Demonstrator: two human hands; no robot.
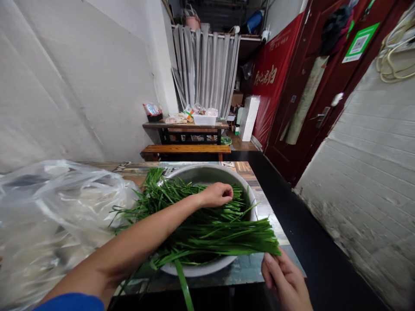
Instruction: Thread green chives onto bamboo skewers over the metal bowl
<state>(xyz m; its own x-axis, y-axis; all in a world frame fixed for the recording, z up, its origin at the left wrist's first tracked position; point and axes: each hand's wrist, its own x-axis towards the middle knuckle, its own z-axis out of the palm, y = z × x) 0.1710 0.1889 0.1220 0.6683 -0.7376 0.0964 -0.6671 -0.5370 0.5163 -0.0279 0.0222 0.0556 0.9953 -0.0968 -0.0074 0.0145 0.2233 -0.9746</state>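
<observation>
A large metal basin (pixel 246 183) on the table holds a heap of long green garlic chives (pixel 207 237), their leaves hanging over its left and right rims. My left hand (pixel 218 194) is over the far part of the heap, its fingers curled closed. What they hold, if anything, is hidden. By the basin's lower right, my right hand (pixel 283 274) pinches at the near corner of the bunch's cut ends with thumb and fingers. One loose leaf droops over the front rim under my left forearm.
A clear plastic bag (pixel 65 207) with pale contents covers the table's left side. Beyond the patterned table (pixel 269 203) stand a wooden bench (pixel 188 149) and another table with a white container (pixel 205 119). A red door (pixel 311 95) is at right.
</observation>
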